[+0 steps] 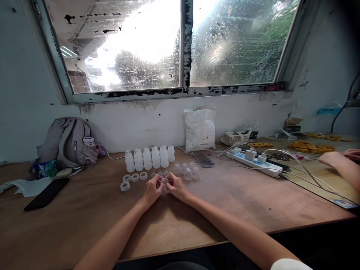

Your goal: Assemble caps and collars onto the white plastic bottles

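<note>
My left hand (152, 188) and my right hand (177, 187) meet at the middle of the wooden table. Between their fingertips both pinch a white bottle collar ring (164, 180); whether a teat sits in it is too small to tell. Just beyond the fingers stand a few clear bottle teats (160, 173), partly hidden by the hands. Left of them lie several loose collar rings (135, 177). To the right, several clear dome caps (188, 173) are grouped together. Behind all these, frosted baby bottles (147, 159) stand upright in rows.
A white plastic bag (200, 129) leans on the wall. At right lies a power strip (254, 163) with plugs and trailing cables. A backpack (67, 142) and a black phone (46, 194) are at left. Another person's hand (334, 159) rests near yellow parts (312, 147) at far right.
</note>
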Available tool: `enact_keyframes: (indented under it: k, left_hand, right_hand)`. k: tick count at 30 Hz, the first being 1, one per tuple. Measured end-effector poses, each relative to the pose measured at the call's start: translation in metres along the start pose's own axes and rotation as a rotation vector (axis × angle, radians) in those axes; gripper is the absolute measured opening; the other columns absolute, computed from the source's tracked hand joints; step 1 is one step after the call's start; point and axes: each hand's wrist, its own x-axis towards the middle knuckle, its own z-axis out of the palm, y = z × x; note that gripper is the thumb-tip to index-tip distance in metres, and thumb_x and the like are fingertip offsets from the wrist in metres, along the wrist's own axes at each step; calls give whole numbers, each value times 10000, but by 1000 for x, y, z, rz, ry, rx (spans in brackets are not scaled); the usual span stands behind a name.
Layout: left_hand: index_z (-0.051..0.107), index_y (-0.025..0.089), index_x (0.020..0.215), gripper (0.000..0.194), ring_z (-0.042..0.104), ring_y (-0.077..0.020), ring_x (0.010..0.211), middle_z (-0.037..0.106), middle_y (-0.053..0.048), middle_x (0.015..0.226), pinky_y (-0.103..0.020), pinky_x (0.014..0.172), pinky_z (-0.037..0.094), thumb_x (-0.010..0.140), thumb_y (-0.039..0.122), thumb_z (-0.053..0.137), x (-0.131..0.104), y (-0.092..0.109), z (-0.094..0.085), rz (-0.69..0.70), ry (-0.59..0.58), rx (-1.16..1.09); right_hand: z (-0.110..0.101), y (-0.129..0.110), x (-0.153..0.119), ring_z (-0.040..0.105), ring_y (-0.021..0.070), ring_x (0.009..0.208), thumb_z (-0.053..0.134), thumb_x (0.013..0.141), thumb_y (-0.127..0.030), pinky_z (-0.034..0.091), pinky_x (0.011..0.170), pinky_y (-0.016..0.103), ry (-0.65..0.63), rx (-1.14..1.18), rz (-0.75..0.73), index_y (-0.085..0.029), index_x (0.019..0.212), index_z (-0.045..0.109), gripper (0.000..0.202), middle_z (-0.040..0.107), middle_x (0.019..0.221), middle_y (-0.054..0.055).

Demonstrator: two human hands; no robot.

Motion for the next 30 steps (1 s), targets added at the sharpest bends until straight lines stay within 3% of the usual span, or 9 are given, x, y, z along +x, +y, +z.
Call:
enact_keyframes:
  k: [7, 11, 16, 21, 27, 30]
  left_hand:
    - [506, 204, 824, 117, 489, -100, 510, 550, 27, 644, -200, 535, 366, 726, 262, 479, -3, 1, -5, 29, -9, 69]
    - [472, 217, 900, 167, 563, -142, 672, 597, 4, 795, -217, 588, 386, 740, 265, 466, -3, 0, -7, 22, -22, 217]
    - [473, 225, 869, 131, 564, -147, 665, 594, 18, 759, -212, 569, 370, 742, 249, 458, -2, -2, -9, 6, -26, 356]
    - [500, 218, 870, 139, 559, -159, 680, 588, -10, 809, -214, 541, 350, 759, 211, 417, -2, -7, -6, 15, 0, 412]
    - [544, 216, 845, 137, 560, -149, 719, 595, -16, 846, -200, 563, 366, 777, 231, 426, -1, -14, -9, 74, 4, 407]
    - [539, 218, 880, 147, 566, -132, 704, 610, -1, 851, -200, 595, 381, 784, 263, 438, 0, -15, -10, 76, 31, 382]
  right_hand:
    - [-2, -6, -3, 413, 82, 472, 439, 763, -212, 322, 472, 183, -45, -20, -84, -180, 809, 455, 58, 484, 555, -49]
    - [-4, -9, -7, 418, 75, 470, 409, 815, -276, 339, 484, 182, -119, -30, -159, -179, 917, 473, 155, 507, 601, -34]
    - [-1, -8, -10, 428, 79, 468, 378, 844, -316, 349, 478, 187, -128, -34, -190, -181, 972, 490, 218, 512, 606, -21]
    - [0, -5, -9, 435, 91, 433, 384, 841, -308, 358, 467, 198, -128, -31, -130, -186, 968, 502, 212, 494, 510, -39]
    - [2, -8, -8, 491, 88, 462, 386, 841, -340, 403, 497, 208, -147, 92, -78, -197, 925, 467, 185, 540, 604, -29]
    - [5, -6, -5, 493, 78, 424, 390, 833, -382, 388, 429, 191, -128, 216, 18, -208, 882, 424, 184, 529, 611, -41]
